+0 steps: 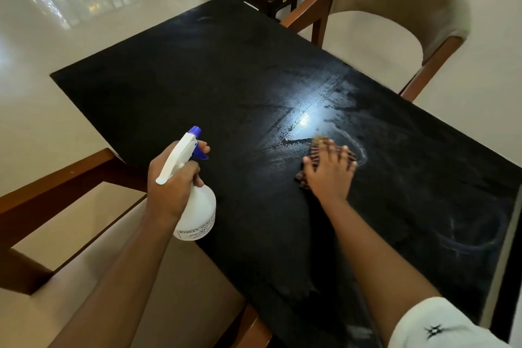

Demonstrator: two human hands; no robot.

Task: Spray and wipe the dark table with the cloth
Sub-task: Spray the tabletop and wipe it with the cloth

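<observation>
Beyond my white sleeve [440, 325], my right hand [330, 175] presses spread, straight fingers on the cloth [314, 153] under it, probably soft and limp, on the damp table [197, 79], while my left hand [172, 186] grips the likely light spray bottle [197, 215] by its neck.

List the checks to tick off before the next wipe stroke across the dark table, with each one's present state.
1. Cloth under control: ok; the right hand presses flat on it, fingers spread.
2. Spray bottle secure: ok; the left hand grips its neck, one finger at the trigger.
3. Moisture to wipe: ok; wet streaks shine on the table just beyond the cloth.
4. Liquid left in the bottle: cannot tell; its body is opaque white.
5. Far end of the table wiped: cannot tell; it looks matt and dark.
</observation>
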